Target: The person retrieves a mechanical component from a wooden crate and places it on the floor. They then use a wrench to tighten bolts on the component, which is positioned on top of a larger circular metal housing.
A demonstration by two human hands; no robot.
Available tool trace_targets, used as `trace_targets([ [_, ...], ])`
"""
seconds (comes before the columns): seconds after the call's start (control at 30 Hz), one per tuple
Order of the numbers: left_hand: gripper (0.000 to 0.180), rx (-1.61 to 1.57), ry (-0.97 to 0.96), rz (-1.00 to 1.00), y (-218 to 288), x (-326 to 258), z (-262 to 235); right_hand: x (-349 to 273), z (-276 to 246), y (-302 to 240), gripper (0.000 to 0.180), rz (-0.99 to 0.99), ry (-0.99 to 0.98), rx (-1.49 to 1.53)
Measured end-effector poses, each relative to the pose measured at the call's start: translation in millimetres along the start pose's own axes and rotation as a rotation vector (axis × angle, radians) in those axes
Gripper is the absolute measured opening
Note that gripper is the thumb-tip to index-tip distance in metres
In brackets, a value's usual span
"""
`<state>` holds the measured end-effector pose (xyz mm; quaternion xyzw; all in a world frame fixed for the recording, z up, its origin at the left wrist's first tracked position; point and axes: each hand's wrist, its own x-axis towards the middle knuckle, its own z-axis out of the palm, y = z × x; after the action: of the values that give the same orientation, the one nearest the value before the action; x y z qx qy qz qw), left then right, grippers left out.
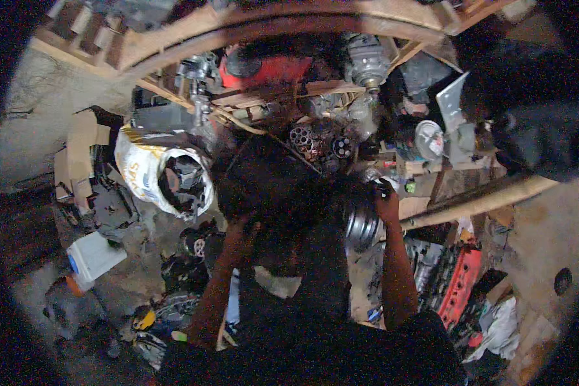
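Observation:
I hold a bulky dark machine part [270, 186] in front of my chest, and it is hard to make out in the shadow. A ribbed metal pulley [360, 224] sits at its right end. My left hand [241, 226] grips the part's lower left side, the fingers half lost in the dark. My right hand [386, 202] closes over the top right, just above the pulley. Both forearms rise from the lower edge.
A wooden shelf [341, 87] ahead carries a red engine piece [264, 67], a grey motor [367, 61] and round ported parts [302, 136]. On the floor: a white sack of scrap [141, 170] and a white jug [93, 254] at left, a red crate [460, 283] at right.

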<state>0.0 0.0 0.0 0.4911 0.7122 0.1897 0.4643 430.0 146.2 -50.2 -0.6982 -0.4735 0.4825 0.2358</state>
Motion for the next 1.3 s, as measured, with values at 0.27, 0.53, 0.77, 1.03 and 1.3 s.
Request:
trace_targets([
  [0.27, 0.056, 0.230, 0.013, 0.263, -46, 138, 34, 64, 103, 112, 0.033, -0.507, 0.025, -0.646],
  [0.53, 0.056, 0.417, 0.034, 0.684, -98, 256, 96, 78, 106, 129, 0.056, -0.132, -0.189, -1.064],
  [0.77, 0.055, 0.142, -0.046, 0.678, -80, 270, 111, 92, 103, 123, 0.053, -0.074, -0.154, -0.975],
  [1.03, 0.050, 0.115, -0.044, 0.598, -77, 313, 125, 144, 89, 222, 0.040, -0.421, -0.049, -1.067],
  [1.3, 0.054, 0.103, 0.127, 0.680, -53, 275, 121, 121, 114, 127, 0.043, -0.244, -0.126, -1.160],
])
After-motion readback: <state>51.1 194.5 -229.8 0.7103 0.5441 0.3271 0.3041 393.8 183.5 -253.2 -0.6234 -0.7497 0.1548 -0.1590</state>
